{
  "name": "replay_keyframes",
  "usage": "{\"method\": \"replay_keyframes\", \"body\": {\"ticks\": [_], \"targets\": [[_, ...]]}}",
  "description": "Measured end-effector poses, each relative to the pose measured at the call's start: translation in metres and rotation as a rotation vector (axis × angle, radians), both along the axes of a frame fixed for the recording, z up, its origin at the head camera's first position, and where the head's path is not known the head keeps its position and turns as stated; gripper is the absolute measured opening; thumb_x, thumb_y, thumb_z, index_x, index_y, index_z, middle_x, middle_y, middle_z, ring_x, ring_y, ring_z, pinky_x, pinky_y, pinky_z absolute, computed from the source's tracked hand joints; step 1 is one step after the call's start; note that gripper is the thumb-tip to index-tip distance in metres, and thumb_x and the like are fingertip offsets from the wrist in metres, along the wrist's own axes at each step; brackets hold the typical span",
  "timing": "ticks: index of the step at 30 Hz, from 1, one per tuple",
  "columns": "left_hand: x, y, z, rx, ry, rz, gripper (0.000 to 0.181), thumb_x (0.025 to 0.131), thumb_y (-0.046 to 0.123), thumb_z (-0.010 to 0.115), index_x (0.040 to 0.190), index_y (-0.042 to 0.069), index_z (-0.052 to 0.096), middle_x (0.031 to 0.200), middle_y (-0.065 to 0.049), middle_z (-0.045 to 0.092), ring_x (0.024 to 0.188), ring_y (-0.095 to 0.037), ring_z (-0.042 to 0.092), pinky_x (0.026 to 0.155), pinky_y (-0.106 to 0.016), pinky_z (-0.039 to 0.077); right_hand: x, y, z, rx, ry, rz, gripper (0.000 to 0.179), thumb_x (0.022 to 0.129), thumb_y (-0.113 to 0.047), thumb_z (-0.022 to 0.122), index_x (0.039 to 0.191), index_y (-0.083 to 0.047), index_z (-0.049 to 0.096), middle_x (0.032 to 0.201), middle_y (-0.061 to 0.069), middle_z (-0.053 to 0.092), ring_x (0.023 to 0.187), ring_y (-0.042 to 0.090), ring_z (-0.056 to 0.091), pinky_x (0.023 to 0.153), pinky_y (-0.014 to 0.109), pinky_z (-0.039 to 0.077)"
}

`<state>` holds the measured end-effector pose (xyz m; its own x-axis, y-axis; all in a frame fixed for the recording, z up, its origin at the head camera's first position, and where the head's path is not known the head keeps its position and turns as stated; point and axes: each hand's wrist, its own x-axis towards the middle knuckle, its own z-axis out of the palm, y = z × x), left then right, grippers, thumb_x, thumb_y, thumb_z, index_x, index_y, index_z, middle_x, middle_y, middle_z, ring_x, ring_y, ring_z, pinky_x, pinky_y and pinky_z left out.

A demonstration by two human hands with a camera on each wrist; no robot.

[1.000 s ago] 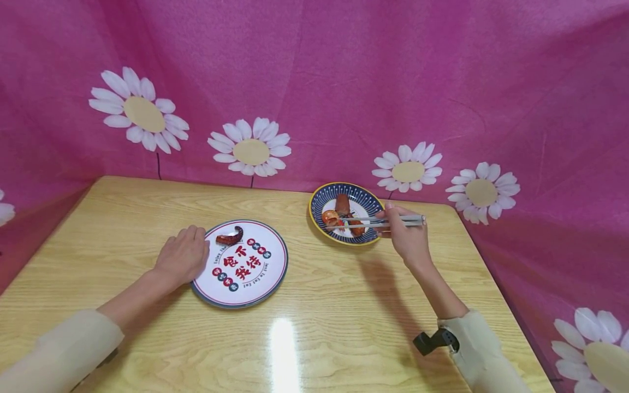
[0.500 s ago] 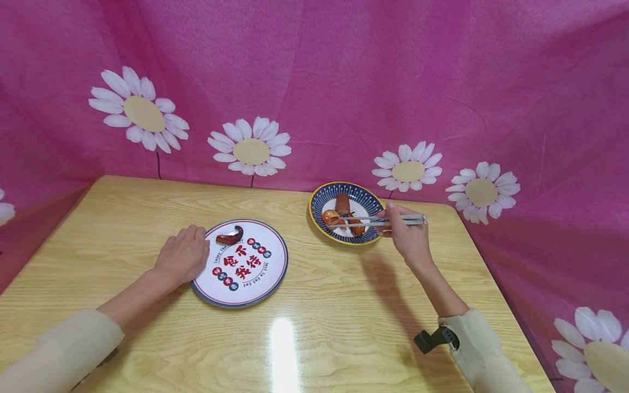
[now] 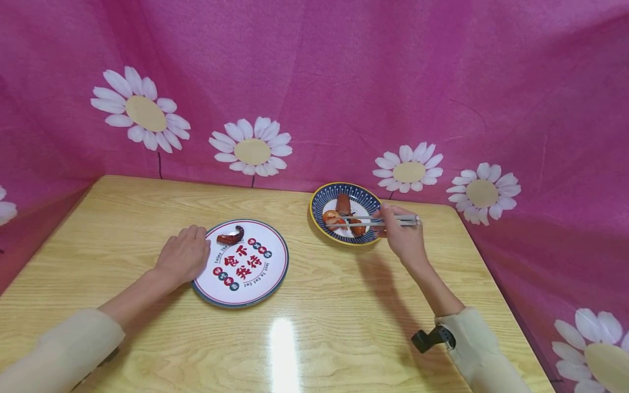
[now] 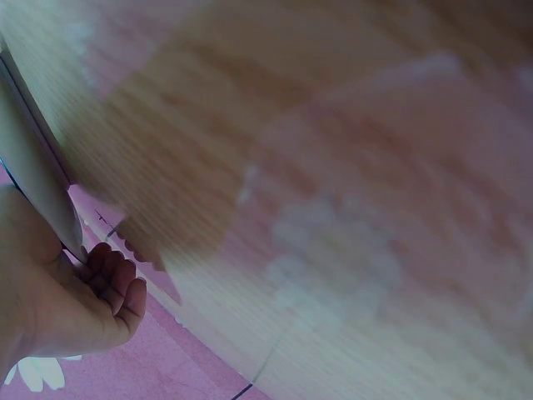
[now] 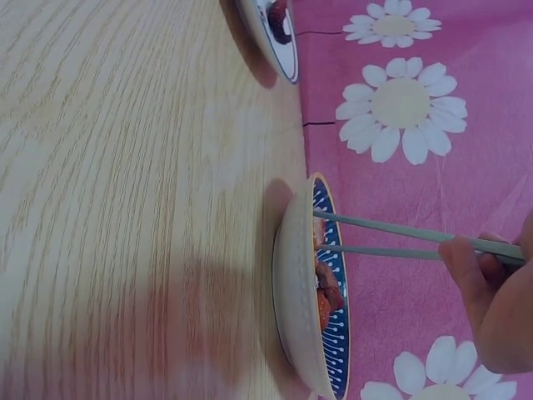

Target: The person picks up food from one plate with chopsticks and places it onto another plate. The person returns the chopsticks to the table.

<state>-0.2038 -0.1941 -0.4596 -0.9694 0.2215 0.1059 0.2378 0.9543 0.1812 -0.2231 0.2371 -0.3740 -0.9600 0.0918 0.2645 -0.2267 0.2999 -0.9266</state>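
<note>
Your right hand point(image 3: 407, 236) pinches chopsticks point(image 5: 408, 232), tips inside the bowl point(image 3: 320, 199); your left hand point(image 3: 184, 255), fingers curled, holds the plate point(image 3: 270, 267) left of the bowl.

Loud magenta cloth point(image 3: 334, 76) all round, strewn with white-petalled, cream-centred daisies point(image 3: 252, 152); pale yellow wood grain on the table point(image 3: 324, 333); a white, red-lettered plate point(image 3: 272, 267) ringed in red and dark blue; a yellow-rimmed navy bowl point(image 3: 362, 197) patterned with white lines and dots; grey chopsticks point(image 5: 400, 227); red-brown food point(image 3: 343, 204); cream sleeves point(image 3: 69, 349)
</note>
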Motion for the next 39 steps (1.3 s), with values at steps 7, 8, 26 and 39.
{"method": "replay_keyframes", "body": {"ticks": [7, 8, 26, 39], "targets": [[0.001, 0.001, 0.001, -0.012, -0.014, 0.005, 0.031, 0.103, 0.016, 0.046, 0.115, -0.012, 0.05, 0.095, -0.02, 0.05, 0.087, -0.034, 0.05, 0.074, -0.048, 0.046, 0.001, -0.005, 0.004, -0.019, 0.001, 0.002, 0.037, 0.103, -0.019, 0.056, 0.096, 0.015, 0.068, 0.078, 0.003, 0.072, 0.072, 0.017, 0.073, 0.066, 0.038, 0.057], [0.001, 0.001, 0.001, -0.013, -0.014, 0.005, 0.031, 0.104, 0.016, 0.046, 0.116, -0.012, 0.05, 0.095, -0.02, 0.05, 0.087, -0.034, 0.05, 0.074, -0.048, 0.046, 0.001, -0.005, 0.005, -0.017, 0.003, 0.002, 0.038, 0.103, -0.02, 0.056, 0.096, 0.015, 0.068, 0.078, 0.003, 0.072, 0.072, 0.018, 0.073, 0.066, 0.039, 0.057], [0.001, 0.001, 0.003, -0.006, -0.009, 0.003, 0.03, 0.103, 0.016, 0.047, 0.113, -0.012, 0.05, 0.093, -0.019, 0.05, 0.086, -0.033, 0.051, 0.073, -0.048, 0.047, -0.002, -0.03, 0.018, -0.023, 0.023, 0.059, 0.043, 0.103, -0.029, 0.057, 0.098, 0.013, 0.069, 0.089, 0.017, 0.073, 0.078, 0.029, 0.074, 0.065, 0.036, 0.058], [0.0, 0.001, 0.003, -0.001, -0.025, 0.014, 0.03, 0.103, 0.016, 0.047, 0.113, -0.012, 0.05, 0.093, -0.018, 0.049, 0.086, -0.033, 0.05, 0.074, -0.048, 0.046, -0.001, -0.056, 0.02, -0.003, -0.03, 0.241, 0.038, 0.104, -0.026, 0.053, 0.106, 0.009, 0.069, 0.097, 0.023, 0.072, 0.077, 0.021, 0.073, 0.067, 0.041, 0.058]]}}
